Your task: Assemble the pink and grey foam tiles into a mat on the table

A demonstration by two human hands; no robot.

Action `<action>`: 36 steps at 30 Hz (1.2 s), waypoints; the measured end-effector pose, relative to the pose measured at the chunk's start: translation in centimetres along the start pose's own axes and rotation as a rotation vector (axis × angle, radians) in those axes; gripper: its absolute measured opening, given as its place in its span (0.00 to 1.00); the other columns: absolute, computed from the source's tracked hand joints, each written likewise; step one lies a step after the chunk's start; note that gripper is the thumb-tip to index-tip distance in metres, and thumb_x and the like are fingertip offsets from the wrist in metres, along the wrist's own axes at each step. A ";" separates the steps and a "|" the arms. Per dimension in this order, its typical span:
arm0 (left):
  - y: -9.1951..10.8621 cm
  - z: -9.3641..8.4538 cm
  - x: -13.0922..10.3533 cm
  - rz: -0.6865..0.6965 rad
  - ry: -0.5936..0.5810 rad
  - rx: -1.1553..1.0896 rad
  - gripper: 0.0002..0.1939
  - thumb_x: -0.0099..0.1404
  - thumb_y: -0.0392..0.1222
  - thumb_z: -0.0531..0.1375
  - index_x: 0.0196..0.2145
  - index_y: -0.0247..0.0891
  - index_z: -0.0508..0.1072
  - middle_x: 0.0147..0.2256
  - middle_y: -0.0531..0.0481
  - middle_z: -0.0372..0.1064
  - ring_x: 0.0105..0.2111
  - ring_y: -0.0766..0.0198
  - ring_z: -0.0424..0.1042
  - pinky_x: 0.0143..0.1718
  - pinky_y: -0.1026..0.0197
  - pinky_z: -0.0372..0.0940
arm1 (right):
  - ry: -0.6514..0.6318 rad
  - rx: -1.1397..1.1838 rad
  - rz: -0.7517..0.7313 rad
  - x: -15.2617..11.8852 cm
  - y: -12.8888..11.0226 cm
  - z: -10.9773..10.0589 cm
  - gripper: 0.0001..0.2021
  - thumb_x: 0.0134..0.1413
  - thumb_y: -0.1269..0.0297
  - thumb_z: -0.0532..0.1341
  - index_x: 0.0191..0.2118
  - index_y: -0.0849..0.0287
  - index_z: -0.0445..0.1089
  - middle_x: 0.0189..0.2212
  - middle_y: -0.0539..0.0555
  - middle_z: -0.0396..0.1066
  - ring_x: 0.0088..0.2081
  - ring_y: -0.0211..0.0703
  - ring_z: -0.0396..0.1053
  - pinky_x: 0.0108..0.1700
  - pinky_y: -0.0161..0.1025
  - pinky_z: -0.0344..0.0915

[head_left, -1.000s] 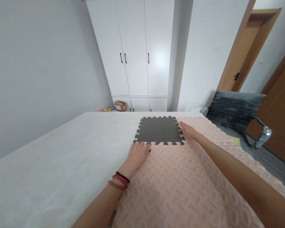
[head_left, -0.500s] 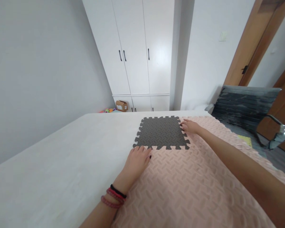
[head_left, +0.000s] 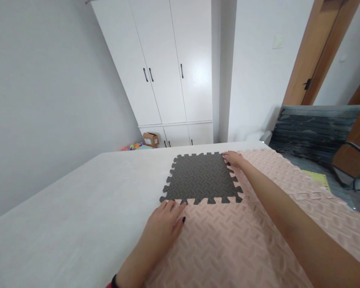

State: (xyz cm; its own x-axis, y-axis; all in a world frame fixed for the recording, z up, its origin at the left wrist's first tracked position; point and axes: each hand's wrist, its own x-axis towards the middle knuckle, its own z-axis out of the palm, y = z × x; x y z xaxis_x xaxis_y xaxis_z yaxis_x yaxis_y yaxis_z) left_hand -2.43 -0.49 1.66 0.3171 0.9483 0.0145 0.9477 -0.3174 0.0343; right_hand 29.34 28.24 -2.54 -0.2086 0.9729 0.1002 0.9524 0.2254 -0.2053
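Two hands press at the edges of a grey foam tile joined to pink matting on a white bed.

The grey tile [head_left: 200, 178] lies flat at the far left corner of the pink mat [head_left: 246, 240], its toothed edges locked into the pink on the near and right sides. The left hand [head_left: 161, 224] rests palm down, fingers together, on the near left corner of the seam. The right hand [head_left: 233, 158] lies flat with fingers loosely spread at the tile's far right corner. A white wardrobe [head_left: 165, 68] stands behind, and a dark chair [head_left: 312, 128] to the right.
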 end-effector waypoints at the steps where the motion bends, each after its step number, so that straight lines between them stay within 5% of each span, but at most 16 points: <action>1: 0.0 0.0 0.1 -0.007 0.000 -0.004 0.22 0.67 0.41 0.48 0.57 0.44 0.64 0.50 0.43 0.65 0.51 0.54 0.62 0.52 0.51 0.61 | -0.012 -0.005 0.001 0.0 0.1 0.1 0.23 0.60 0.49 0.55 0.55 0.57 0.64 0.57 0.58 0.61 0.57 0.50 0.60 0.59 0.57 0.53; 10: 0.0 -0.1 -0.2 -0.005 0.028 -0.028 0.21 0.67 0.42 0.48 0.56 0.45 0.65 0.49 0.44 0.66 0.49 0.55 0.63 0.51 0.53 0.62 | 0.024 -0.066 0.031 -1.8 -0.5 -1.0 0.22 0.65 0.56 0.45 0.62 0.51 0.57 0.66 0.59 0.45 0.64 0.54 0.47 0.60 0.60 0.48; 16: 0.0 -0.3 -0.6 0.008 0.073 -0.016 0.20 0.68 0.43 0.48 0.55 0.44 0.67 0.47 0.43 0.67 0.48 0.55 0.64 0.50 0.52 0.61 | 0.004 -0.120 -0.084 -7.1 -0.1 -3.2 0.24 0.65 0.60 0.44 0.64 0.55 0.54 0.67 0.56 0.43 0.65 0.47 0.45 0.63 0.48 0.49; 23: 0.1 0.2 -1.0 0.027 0.131 -0.032 0.19 0.67 0.43 0.49 0.53 0.43 0.68 0.45 0.43 0.66 0.47 0.55 0.64 0.50 0.53 0.61 | -0.066 -0.215 -0.099 -13.3 -1.0 -1.7 0.24 0.65 0.55 0.43 0.64 0.44 0.52 0.65 0.54 0.50 0.65 0.54 0.46 0.58 0.65 0.50; 28: -0.2 0.3 -1.5 0.033 0.140 -0.029 0.20 0.68 0.46 0.49 0.55 0.44 0.67 0.46 0.43 0.65 0.48 0.55 0.63 0.48 0.54 0.61 | -0.010 -0.263 -0.155 -14.8 -3.7 -3.1 0.23 0.62 0.63 0.46 0.62 0.51 0.58 0.64 0.57 0.52 0.64 0.53 0.48 0.60 0.65 0.44; 32: -0.3 0.4 -1.6 0.050 0.141 -0.022 0.20 0.67 0.47 0.49 0.54 0.44 0.68 0.45 0.42 0.65 0.47 0.55 0.63 0.48 0.54 0.61 | 0.046 -0.225 -0.274 -19.0 -7.2 -3.0 0.25 0.63 0.65 0.43 0.66 0.58 0.50 0.65 0.57 0.50 0.64 0.44 0.48 0.63 0.54 0.46; 36: 0.0 0.4 -1.7 0.058 0.153 -0.015 0.22 0.69 0.48 0.46 0.55 0.42 0.66 0.46 0.41 0.65 0.48 0.54 0.62 0.51 0.52 0.59 | 0.001 -0.092 -0.426 -23.3 -10.1 -1.9 0.25 0.64 0.64 0.41 0.64 0.59 0.53 0.63 0.59 0.53 0.64 0.45 0.50 0.62 0.55 0.47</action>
State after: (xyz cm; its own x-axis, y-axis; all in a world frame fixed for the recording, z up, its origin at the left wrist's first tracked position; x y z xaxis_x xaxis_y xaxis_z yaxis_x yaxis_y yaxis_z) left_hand -2.99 -2.12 1.24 0.3613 0.9171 0.1687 0.9267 -0.3732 0.0441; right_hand 25.01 3.24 -0.97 -0.5867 0.7942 0.1584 0.7974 0.6006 -0.0582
